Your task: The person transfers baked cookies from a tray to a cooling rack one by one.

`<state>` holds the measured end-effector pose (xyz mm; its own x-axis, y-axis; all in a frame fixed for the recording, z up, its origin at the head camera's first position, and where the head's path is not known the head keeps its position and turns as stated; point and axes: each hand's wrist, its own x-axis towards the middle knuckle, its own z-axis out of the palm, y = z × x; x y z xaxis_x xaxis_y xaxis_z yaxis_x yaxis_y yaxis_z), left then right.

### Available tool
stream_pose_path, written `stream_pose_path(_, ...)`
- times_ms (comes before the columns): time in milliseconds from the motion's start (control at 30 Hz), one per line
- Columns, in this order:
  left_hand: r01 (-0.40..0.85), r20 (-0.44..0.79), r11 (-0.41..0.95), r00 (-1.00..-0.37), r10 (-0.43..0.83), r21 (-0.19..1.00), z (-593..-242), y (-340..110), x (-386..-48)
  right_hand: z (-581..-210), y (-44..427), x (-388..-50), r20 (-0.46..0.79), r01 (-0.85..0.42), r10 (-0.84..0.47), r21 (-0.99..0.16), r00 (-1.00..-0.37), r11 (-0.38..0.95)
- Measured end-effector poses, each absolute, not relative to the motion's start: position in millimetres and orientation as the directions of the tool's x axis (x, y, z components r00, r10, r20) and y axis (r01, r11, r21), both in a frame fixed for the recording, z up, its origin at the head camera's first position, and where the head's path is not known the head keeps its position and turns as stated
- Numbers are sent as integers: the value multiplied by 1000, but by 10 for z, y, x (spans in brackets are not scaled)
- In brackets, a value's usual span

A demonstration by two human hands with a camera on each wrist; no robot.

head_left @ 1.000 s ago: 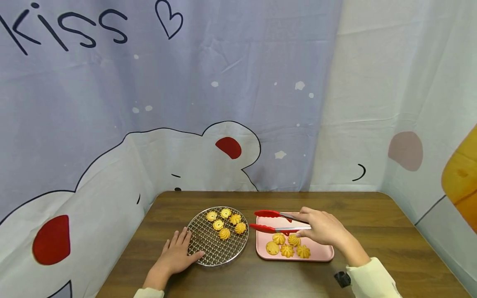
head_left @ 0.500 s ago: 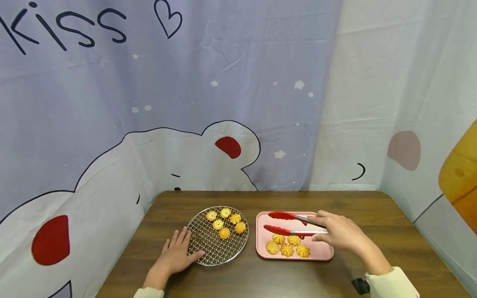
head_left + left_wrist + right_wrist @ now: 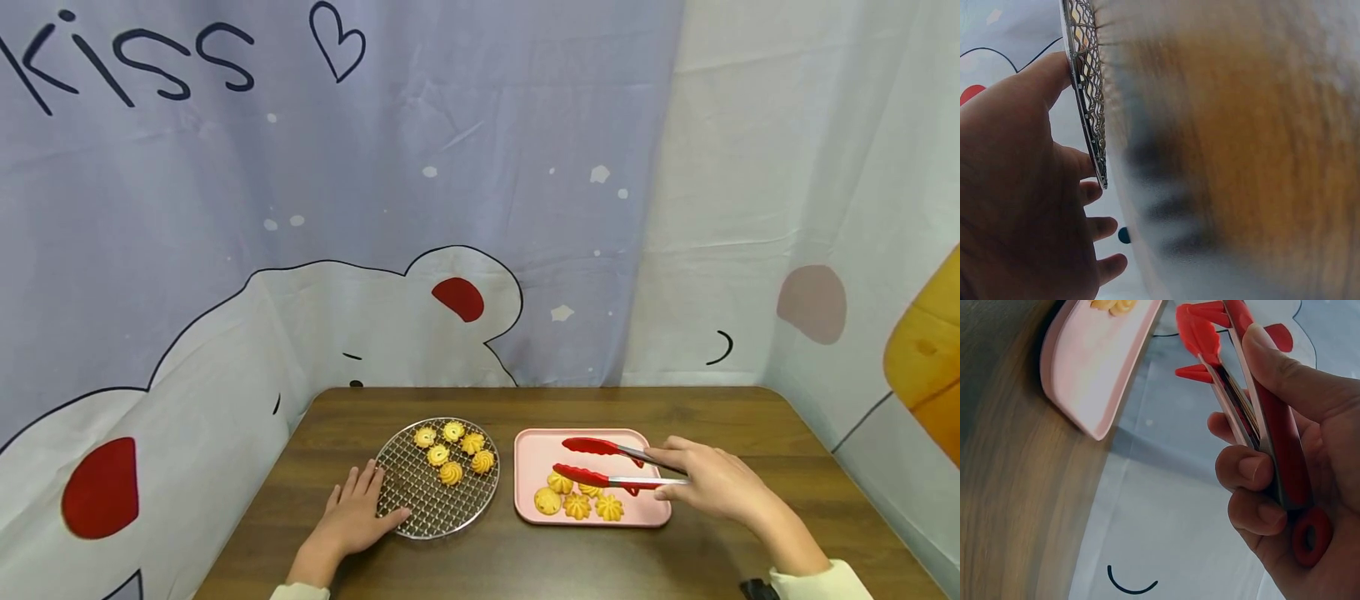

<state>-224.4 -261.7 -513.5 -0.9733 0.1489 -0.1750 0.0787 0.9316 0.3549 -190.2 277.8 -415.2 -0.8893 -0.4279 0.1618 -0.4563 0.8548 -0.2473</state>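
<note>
My right hand (image 3: 716,475) grips the metal handles of red-tipped tongs (image 3: 588,476). The tongs' tips are spread, with nothing between them, over a pink tray (image 3: 641,512). Several golden piped cookies (image 3: 577,505) lie on that tray; one is partly hidden behind the lower arm of the tongs. In the right wrist view the thumb and curled fingers wrap the tongs (image 3: 1282,444). To the left, a round wire rack (image 3: 420,500) bears several more cookies (image 3: 451,473). My left hand (image 3: 351,517) rests at the rack's left edge, fingers spread and fairly straight, thumb over the rim.
Both the rack and the tray stand on a brown wooden table (image 3: 517,562). Behind it hangs a printed curtain (image 3: 480,183). A small dark object (image 3: 757,589) shows beside the right sleeve (image 3: 821,582).
My right hand has drawn the tongs to the right and slightly nearer across the tray. The left hand, the rack and the cookies look unmoved.
</note>
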Motion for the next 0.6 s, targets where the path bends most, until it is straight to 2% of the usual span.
stream_pose_path(600,75,-170,930,-975,145,360,-5129,-2613,-2226,-4213,3023,-1778,112,-438,-423,-250,-899,864)
